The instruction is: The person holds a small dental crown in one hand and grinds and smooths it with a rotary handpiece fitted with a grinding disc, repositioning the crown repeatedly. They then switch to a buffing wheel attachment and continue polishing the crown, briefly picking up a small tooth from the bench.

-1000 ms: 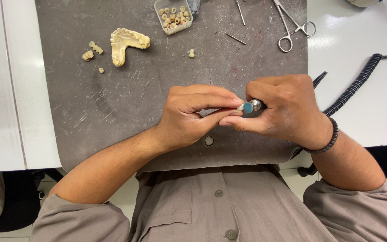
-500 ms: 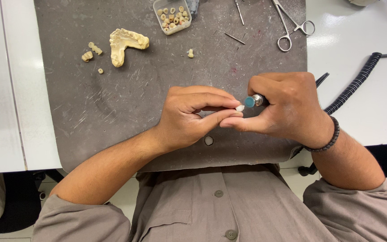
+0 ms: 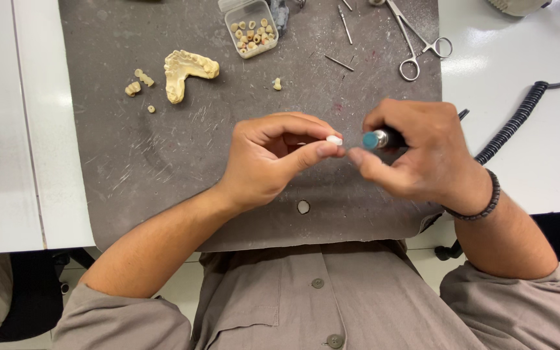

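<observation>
My left hand pinches a small white tooth-shaped piece between thumb and forefinger, above the grey work mat. My right hand grips a rotary handpiece whose teal tip points left, a short gap away from the white piece. A black beaded bracelet sits on my right wrist. The handpiece's body is mostly hidden inside my fist.
A cream plaster jaw model and small plaster bits lie at the mat's upper left. A clear box of small pieces, thin burs, scissor-like forceps and a coiled black cable lie further back.
My hands have drawn slightly apart; the handpiece tip, earlier against the white piece, now stands off to its right. The white piece shows more plainly at my left fingertips.
</observation>
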Action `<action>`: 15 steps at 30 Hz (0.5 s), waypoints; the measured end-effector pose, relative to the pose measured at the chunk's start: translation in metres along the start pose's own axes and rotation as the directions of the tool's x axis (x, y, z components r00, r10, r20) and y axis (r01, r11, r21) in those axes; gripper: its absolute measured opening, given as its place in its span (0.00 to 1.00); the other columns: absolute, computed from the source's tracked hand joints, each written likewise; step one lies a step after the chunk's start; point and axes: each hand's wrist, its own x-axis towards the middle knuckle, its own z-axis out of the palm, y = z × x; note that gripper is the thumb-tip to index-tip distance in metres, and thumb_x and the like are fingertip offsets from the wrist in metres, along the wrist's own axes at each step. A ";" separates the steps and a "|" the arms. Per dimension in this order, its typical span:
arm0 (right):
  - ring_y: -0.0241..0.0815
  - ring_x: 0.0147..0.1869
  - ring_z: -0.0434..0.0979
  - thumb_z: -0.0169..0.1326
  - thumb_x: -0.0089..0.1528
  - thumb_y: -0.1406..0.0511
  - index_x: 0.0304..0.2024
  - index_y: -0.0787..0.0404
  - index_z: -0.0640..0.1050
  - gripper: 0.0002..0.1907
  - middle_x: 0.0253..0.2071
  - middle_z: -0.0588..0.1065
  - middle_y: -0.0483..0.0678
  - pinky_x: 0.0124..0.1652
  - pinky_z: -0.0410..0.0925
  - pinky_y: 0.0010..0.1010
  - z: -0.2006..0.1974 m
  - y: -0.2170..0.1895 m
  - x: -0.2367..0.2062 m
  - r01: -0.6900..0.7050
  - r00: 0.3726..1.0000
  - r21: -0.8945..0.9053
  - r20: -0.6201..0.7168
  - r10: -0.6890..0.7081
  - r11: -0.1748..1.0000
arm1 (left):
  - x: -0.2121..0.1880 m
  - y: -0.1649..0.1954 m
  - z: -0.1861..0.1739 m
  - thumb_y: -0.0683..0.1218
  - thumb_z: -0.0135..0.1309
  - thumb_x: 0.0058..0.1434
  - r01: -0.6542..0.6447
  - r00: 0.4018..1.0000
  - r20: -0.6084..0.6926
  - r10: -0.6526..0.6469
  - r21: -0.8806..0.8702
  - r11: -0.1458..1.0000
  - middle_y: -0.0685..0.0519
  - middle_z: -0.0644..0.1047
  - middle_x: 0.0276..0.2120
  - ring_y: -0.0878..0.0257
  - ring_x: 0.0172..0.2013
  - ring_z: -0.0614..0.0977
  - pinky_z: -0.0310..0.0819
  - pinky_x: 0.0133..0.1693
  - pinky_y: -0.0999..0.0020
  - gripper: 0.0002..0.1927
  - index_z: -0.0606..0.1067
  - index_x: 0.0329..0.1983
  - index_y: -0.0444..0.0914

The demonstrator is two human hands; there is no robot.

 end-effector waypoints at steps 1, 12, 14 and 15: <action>0.38 0.25 0.72 0.61 0.61 0.60 0.35 0.61 0.76 0.11 0.24 0.71 0.44 0.27 0.63 0.29 -0.003 0.000 0.002 -0.022 1.000 0.033 -0.011 0.023 0.999 | 0.001 0.000 -0.002 0.36 0.59 0.73 0.014 1.000 -0.010 -0.015 -0.057 0.998 0.46 0.82 0.47 0.59 0.48 0.86 0.86 0.57 0.65 0.07 0.79 0.51 0.30; 0.41 0.28 0.73 0.59 0.65 0.62 0.40 0.64 0.78 0.10 0.27 0.74 0.48 0.29 0.64 0.30 -0.004 -0.005 0.018 0.027 0.996 -0.012 -0.082 -0.028 1.000 | 0.005 -0.001 -0.004 0.36 0.59 0.69 0.070 0.989 -0.133 -0.063 0.050 0.996 0.44 0.83 0.47 0.58 0.47 0.87 0.86 0.51 0.67 0.11 0.79 0.54 0.30; 0.40 0.23 0.71 0.63 0.60 0.55 0.33 0.61 0.77 0.17 0.22 0.71 0.45 0.25 0.61 0.31 -0.001 -0.003 0.015 0.019 0.998 -0.051 -0.051 -0.022 0.999 | 0.005 -0.001 -0.003 0.35 0.59 0.68 0.024 0.994 -0.106 -0.009 0.137 0.990 0.45 0.82 0.48 0.59 0.47 0.87 0.86 0.50 0.69 0.11 0.80 0.54 0.31; 0.40 0.22 0.69 0.66 0.57 0.49 0.30 0.60 0.75 0.23 0.21 0.69 0.45 0.24 0.60 0.31 0.001 -0.002 0.014 0.055 0.997 -0.090 -0.050 -0.059 0.994 | 0.005 -0.001 -0.003 0.35 0.60 0.68 -0.003 0.996 -0.089 0.020 0.187 0.982 0.45 0.83 0.48 0.60 0.46 0.87 0.86 0.49 0.70 0.11 0.80 0.53 0.31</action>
